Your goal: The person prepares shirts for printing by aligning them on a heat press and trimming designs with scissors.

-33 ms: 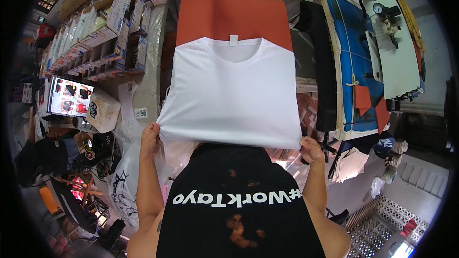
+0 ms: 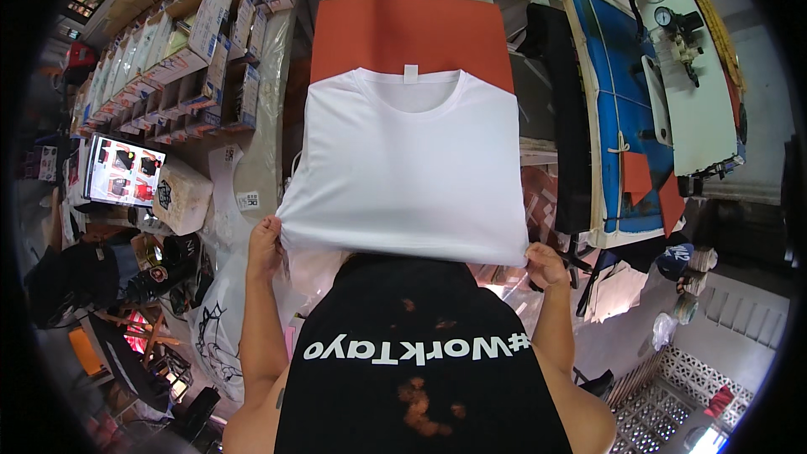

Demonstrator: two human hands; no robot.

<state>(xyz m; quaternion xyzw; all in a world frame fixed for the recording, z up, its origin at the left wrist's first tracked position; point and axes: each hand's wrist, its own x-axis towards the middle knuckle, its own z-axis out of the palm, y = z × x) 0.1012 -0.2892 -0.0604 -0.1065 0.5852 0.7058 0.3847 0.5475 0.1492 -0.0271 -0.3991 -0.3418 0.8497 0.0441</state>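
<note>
A white T-shirt [image 2: 412,168] lies spread over a flat orange-red platen [image 2: 408,29], its neckline and small white tag toward the far end. The near hem hangs just in front of my body. At the left corner of that hem, my left hand [image 2: 266,244] pinches the fabric. My right hand [image 2: 546,265] grips the opposite corner, so the cloth is pulled between both hands, with creases running in from the left side. The platen's far part is bare orange; the shirt hides the rest.
Stacked cardboard boxes [image 2: 185,42] fill the left side, above a lit screen [image 2: 126,171]. To the right stand a blue screen-like panel [image 2: 622,109] with a pale frame and a white machine part with a pressure gauge [image 2: 665,17]. Orange-red pieces [image 2: 636,175] rest on the panel.
The shirt's neckline sits very slightly nearer to me. Both hands keep their hold on the hem corners.
</note>
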